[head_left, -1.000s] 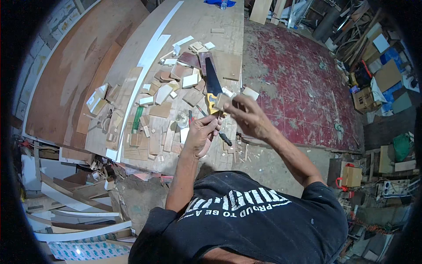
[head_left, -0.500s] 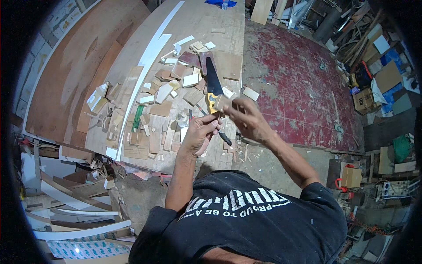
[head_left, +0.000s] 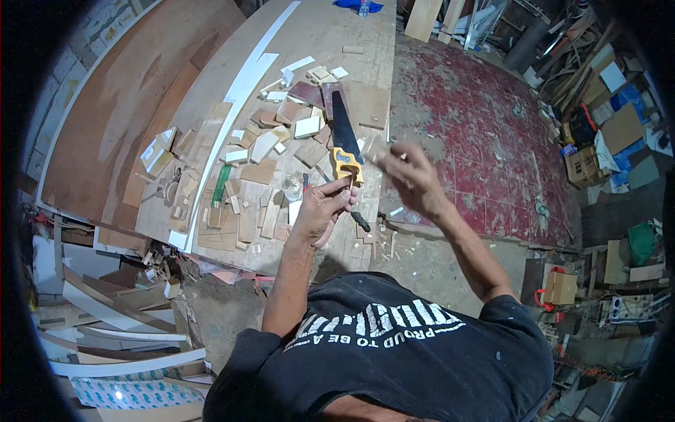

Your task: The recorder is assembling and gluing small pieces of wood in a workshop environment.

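Note:
My left hand [head_left: 320, 214] is closed, thumb and fingers pinching a thin, stick-like piece [head_left: 351, 183] just below the saw's handle. Up and to the right, my right hand [head_left: 415, 179] is smeared by motion. A blurred, pale wooden block [head_left: 375, 150] shows at its fingertips. The handsaw [head_left: 342, 126] lies on the worktable with its dark blade pointing away and its yellow handle towards me. Below my left fingers is a tool's black grip [head_left: 361, 222]. Wood offcuts [head_left: 264, 148] are scattered left of the saw.
A green translucent piece [head_left: 221, 184] and a long white strip [head_left: 242, 88] lie on the worktable [head_left: 309, 28]. Beyond its right edge is a worn red floor [head_left: 457, 133]. Stacked boards [head_left: 126, 337] fill the lower left. Cardboard boxes [head_left: 583, 165] and clutter line the right side.
My right hand has moved right, away from my left hand, with the pale block shifting along at its fingertips. A pale piece right of the table edge no longer shows there. My left hand stays nearly still.

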Demonstrator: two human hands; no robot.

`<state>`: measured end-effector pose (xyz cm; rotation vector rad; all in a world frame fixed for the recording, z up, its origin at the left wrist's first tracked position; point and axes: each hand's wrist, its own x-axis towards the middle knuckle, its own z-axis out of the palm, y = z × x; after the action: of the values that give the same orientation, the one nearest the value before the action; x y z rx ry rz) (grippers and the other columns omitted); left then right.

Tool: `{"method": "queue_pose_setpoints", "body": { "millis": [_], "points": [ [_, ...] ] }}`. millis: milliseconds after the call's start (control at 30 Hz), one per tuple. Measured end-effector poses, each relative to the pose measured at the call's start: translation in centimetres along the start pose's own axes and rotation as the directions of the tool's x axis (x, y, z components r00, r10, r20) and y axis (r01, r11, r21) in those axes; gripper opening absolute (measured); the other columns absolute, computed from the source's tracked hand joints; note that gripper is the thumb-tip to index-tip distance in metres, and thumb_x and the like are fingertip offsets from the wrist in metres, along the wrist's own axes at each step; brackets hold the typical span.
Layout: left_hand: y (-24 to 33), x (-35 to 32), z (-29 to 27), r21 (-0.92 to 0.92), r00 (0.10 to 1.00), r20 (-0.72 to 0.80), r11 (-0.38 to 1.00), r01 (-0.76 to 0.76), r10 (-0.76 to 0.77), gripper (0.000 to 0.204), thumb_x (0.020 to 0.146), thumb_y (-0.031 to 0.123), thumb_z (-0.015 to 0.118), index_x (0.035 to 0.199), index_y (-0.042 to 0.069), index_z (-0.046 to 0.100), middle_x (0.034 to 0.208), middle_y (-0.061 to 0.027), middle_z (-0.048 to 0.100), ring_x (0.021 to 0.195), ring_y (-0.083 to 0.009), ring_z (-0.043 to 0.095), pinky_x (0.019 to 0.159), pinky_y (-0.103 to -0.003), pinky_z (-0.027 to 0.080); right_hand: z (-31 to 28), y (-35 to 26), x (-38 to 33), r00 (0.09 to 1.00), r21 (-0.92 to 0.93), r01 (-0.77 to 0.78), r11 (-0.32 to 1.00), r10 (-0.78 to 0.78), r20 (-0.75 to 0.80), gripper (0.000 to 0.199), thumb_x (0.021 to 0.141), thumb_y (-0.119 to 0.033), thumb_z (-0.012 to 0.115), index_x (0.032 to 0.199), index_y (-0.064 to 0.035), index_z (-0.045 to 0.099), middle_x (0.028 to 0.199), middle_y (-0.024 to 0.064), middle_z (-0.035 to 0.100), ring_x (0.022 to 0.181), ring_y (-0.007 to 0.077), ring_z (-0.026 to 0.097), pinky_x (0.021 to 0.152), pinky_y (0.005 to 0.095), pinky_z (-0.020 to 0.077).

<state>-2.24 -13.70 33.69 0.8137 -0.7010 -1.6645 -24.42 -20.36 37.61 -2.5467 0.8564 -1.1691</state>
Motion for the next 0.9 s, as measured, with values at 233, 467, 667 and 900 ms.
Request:
{"method": "queue_pose_setpoints", "body": {
  "millis": [233,467,667,900],
  "points": [
    [0.7,-0.3,0.5,0.045,1.0,-0.02,0.999,-0.005,0.006,0.029,0.089,0.004,0.066,0.116,-0.005,0.064,0.096,-0.0076,0.068,0.081,-0.0101,0.064,0.075,-0.022,0.053,1.7,-0.4,-1.1,0.997,0.039,0.043,0.998,-0.045,0.061,0.054,0.081,0.003,0.069,0.131,-0.0162,0.06,0.119,0.0172,0.054,0.103,0.0301,0.057,0.082,0.0376,0.0504],
    [0.2,-0.3,-0.2,0.042,1.0,0.021,0.999,-0.014,0.013,0.033,0.088,0.002,0.066,0.12,-0.004,0.062,0.096,-0.0079,0.068,0.083,-0.0115,0.065,0.08,-0.025,0.055,2.2,-1.3,-1.5,0.989,0.053,0.105,0.993,-0.11,0.099,0.053,0.078,0.004,0.069,0.128,-0.0146,0.061,0.114,0.0157,0.056,0.101,0.0293,0.057,0.08,0.0374,0.0511],
    [0.4,-0.5,0.9,0.056,0.993,-0.002,0.991,-0.121,0.121,0.055,0.085,-0.006,0.064,0.137,0.002,0.049,0.092,-0.0058,0.063,0.077,-0.0115,0.064,0.076,-0.027,0.058,1.2,-0.2,-1.1,0.918,0.413,-0.3,0.86,0.378,-0.118,0.036,0.087,-0.006,0.065,0.122,-0.0016,0.062,0.115,0.0175,0.058,0.098,0.0239,0.061,0.079,0.0307,0.0502],
    [0.2,-0.3,1.3,0.189,0.977,-0.031,0.961,-0.201,0.211,0.055,0.084,-0.009,0.063,0.136,0.001,0.05,0.096,-0.0056,0.059,0.078,-0.0091,0.063,0.075,-0.026,0.06,3.7,-3.7,-3.3,0.878,0.583,-0.402,0.706,0.479,0.026,0.041,0.092,-0.011,0.062,0.132,-0.0036,0.056,0.121,0.0133,0.058,0.098,0.0164,0.061,0.08,0.0287,0.0539]
  ]
}}
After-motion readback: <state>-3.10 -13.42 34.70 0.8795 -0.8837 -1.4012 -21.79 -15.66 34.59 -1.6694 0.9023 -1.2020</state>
